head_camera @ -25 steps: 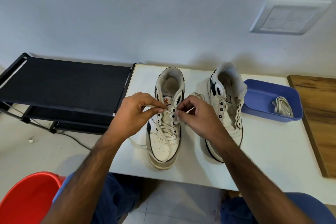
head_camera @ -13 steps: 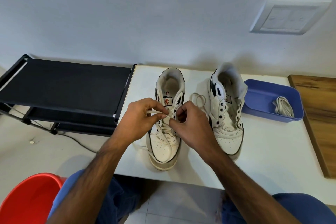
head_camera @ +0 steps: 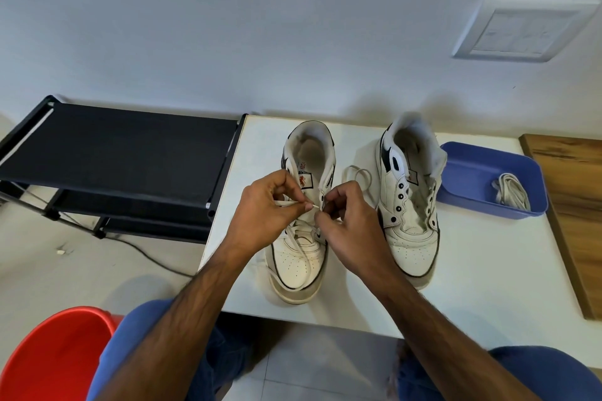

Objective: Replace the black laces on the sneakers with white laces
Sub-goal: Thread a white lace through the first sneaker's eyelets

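Head view puts your left hand (head_camera: 264, 208) and right hand (head_camera: 345, 215) together over the upper eyelets of the left sneaker (head_camera: 301, 221), which stands toe toward you near the front edge of the tabletop (head_camera: 488, 286). Your left hand pinches the white lace (head_camera: 286, 203) just behind its tip, thumb and forefinger curled round it, so the stiff end points straight at the eyelet row on the shoe's right side. Your right hand is curled at that eyelet, fingertips pinching there; whether they hold the flap or the lace end, I cannot tell. Holding it this close probably keeps the tip from bending as it goes through.

Lower crossings are already white, and a loose loop of the same lace lies on the tabletop between the two shoes. The right sneaker (head_camera: 410, 205) stands just beside, its eyelets bare, so I judge the job to be under half done. A spare white lace bundle (head_camera: 511, 192) waits in the blue tray (head_camera: 462, 172) beyond it, within reach.

Room is tight: the toe sits near the front edge, and the black rack (head_camera: 114, 153) butts against the tabletop on your left. A red bucket (head_camera: 55, 358) stands by your left knee
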Motion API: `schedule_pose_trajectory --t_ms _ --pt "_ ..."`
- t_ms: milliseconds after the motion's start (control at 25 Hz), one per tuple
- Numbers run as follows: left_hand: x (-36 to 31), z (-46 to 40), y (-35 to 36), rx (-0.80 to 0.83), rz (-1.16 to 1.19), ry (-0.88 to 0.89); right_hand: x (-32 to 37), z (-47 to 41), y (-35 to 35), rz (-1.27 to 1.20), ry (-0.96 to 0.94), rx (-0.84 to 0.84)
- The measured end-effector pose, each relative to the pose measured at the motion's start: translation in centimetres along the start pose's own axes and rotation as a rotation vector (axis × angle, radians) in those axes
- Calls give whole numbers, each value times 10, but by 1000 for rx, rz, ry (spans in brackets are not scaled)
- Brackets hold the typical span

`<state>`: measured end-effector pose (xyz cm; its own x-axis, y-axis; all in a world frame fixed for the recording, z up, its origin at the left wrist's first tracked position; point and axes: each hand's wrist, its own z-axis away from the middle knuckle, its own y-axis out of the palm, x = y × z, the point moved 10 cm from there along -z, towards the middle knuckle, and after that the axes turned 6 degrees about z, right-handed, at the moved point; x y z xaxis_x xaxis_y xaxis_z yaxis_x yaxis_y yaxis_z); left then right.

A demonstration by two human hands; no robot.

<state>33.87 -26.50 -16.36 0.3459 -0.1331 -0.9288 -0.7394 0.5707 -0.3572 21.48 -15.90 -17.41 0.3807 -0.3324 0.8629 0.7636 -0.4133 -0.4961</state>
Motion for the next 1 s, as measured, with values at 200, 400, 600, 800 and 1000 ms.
schedule_pose_trajectory --t_ms 200,400,600,800,1000 --pt "2 0 0 -1 -23 -12 0 -1 0 -5 -5 13" --pt "5 -1 2 11 56 -27 -4 -2 -1 -4 -11 -1" --pt "1 -1 8 34 -9 -3 -9 -5 0 -37 15 34" --pt "-6 0 10 78 -60 60 -11 -10 -10 -85 -13 106" --pt "-10 1 13 183 -131 151 -6 -10 -11 -58 -46 82"
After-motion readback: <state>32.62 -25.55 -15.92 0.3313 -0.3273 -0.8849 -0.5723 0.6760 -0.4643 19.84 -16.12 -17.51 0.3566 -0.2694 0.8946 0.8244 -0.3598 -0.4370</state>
